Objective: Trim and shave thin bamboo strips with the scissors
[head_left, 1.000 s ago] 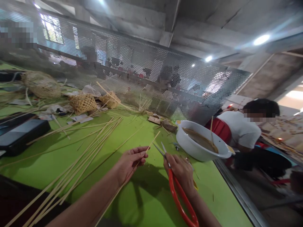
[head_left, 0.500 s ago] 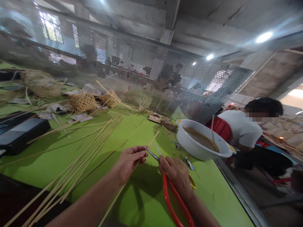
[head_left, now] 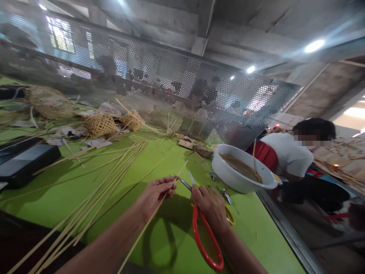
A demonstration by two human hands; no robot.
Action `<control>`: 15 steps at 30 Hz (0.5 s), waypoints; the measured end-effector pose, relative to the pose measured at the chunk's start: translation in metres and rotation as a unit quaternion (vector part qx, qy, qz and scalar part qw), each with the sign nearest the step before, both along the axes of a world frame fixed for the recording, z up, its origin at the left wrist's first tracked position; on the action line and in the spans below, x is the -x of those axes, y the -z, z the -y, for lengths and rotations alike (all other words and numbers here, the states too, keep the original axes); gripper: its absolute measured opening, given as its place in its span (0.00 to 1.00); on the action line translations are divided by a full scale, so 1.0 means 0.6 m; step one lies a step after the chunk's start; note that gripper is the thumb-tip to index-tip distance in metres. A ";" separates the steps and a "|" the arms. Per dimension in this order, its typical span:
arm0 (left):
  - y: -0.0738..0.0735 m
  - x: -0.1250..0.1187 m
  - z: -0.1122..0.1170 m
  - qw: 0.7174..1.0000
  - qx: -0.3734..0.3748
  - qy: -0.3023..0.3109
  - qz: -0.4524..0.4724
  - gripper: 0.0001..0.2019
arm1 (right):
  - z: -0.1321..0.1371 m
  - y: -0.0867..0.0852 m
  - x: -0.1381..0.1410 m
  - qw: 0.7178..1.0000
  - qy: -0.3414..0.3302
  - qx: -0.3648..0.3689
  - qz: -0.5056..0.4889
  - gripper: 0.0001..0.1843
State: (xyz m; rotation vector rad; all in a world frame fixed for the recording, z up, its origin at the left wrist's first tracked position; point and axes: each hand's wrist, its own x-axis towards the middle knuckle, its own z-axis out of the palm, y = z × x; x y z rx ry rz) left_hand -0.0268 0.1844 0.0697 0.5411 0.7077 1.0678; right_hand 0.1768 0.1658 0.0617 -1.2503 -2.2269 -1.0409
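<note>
My left hand (head_left: 155, 196) pinches a thin bamboo strip (head_left: 145, 230) between thumb and fingers; the strip runs from the bottom edge up past my fingertips. Closed around a pair of red-handled scissors (head_left: 195, 224) is my right hand (head_left: 209, 207). One pointed blade reaches to the strip beside my left fingertips, and the other blade stands apart from it, pointing up. Whether the blade tip touches the strip is hard to tell. My right palm hides part of the scissors. Just right of that hand lies a yellow-handled tool (head_left: 230, 216), partly covered.
A white basin (head_left: 242, 184) of brown liquid with a stick in it stands at the right table edge, beside small metal clips (head_left: 227, 196). Loose bamboo strips (head_left: 114, 179), woven baskets (head_left: 99, 125) and a black box (head_left: 28, 161) lie left. Behind is a perforated metal screen (head_left: 159, 76); a person (head_left: 288, 152) sits right.
The scissors' red handle has swung a little left and up, and the blades have opened wider. My left hand keeps its pinch on the strip, shifted slightly left.
</note>
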 end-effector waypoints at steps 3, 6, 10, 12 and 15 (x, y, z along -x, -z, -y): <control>-0.004 0.002 0.005 1.000 0.000 0.001 -0.010 0.09 | -0.004 -0.003 -0.005 0.999 0.028 0.015 -0.029 0.12; -0.010 0.002 0.008 1.000 -0.005 -0.002 -0.011 0.10 | -0.005 -0.004 -0.007 0.998 0.032 0.013 -0.047 0.13; -0.014 0.001 0.009 1.000 -0.004 -0.013 -0.011 0.10 | -0.005 -0.003 -0.009 0.999 0.011 0.000 -0.050 0.11; -0.013 0.003 0.009 1.000 -0.011 -0.002 -0.010 0.09 | -0.006 -0.004 -0.014 0.998 0.025 0.012 -0.060 0.11; -0.008 0.005 0.010 1.000 -0.018 0.014 -0.009 0.09 | -0.008 -0.007 -0.023 0.994 0.067 0.026 -0.088 0.11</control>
